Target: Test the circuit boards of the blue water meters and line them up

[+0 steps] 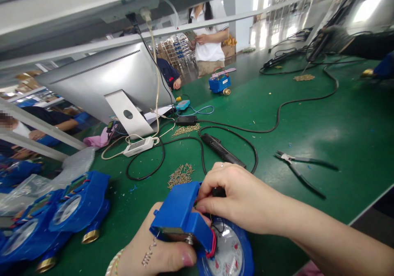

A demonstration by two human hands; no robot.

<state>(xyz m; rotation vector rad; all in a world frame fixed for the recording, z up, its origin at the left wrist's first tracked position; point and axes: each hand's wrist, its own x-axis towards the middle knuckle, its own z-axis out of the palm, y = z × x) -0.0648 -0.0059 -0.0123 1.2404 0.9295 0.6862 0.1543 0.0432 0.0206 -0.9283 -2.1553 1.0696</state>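
Note:
My left hand [166, 249] is closed around a blue plastic housing [178, 206], holding it tilted up. A coiled spring [149, 252] hangs from the housing's near end, and red wire is looped at its lower corner. Below and to the right is a blue water meter [229, 249] with a round white dial. Against the housing's right side, my right hand [237, 194] has its thumb and forefinger pinched together; what they hold, if anything, is hidden. A small heap of screws [181, 175] lies just beyond the housing.
Cutting pliers [303, 167] lie open on the green table [308, 132]. A black electric screwdriver [221, 149] and its cables stretch beyond my hands. More blue meters [78, 204] stand at left, below a monitor [107, 83]. Another person [211, 42] stands across the table.

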